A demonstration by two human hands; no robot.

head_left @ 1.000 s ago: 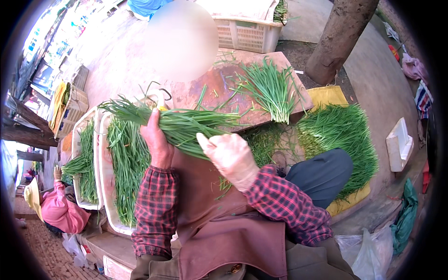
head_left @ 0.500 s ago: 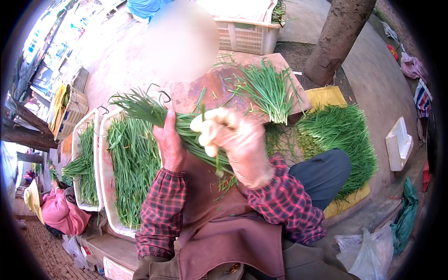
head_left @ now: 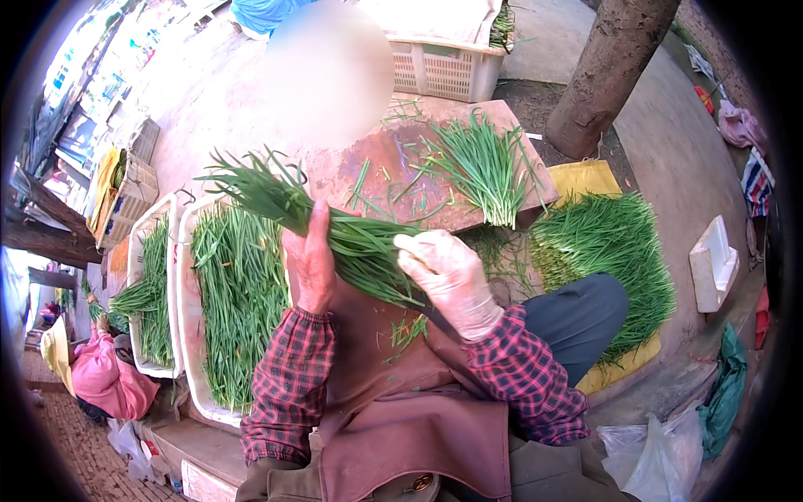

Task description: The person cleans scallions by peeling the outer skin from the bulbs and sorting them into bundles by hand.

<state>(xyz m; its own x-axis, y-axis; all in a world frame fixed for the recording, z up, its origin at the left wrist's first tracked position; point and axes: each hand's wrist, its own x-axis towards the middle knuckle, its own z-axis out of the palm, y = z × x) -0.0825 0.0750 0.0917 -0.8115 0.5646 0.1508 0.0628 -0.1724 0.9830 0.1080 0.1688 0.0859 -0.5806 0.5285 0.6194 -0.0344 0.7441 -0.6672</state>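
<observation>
Outdoors on concrete (head_left: pixel 677 134), near a tree trunk (head_left: pixel 615 79). Got a bundle of garlic chives (head_left: pixel 364 255) slanting above a brown apron (head_left: pixel 410 443) — wrapped mid-length in the curled fingers of the left hand (head_left: pixel 311 263), probably to keep the stalks together. Touched near the lower end by the gloved right hand (head_left: pixel 452 280), with bent fingers, maybe for steadying; can't tell whether gripping any stalk. Beyond that, see a smaller chive pile (head_left: pixel 488 171) on a low table (head_left: pixel 389 159), a packed white crate (head_left: pixel 186 293) off left, and a big heap (head_left: pixel 606 251) on yellow sacking (head_left: pixel 585 176) — partly blocked by the bent knee (head_left: pixel 585 314).
</observation>
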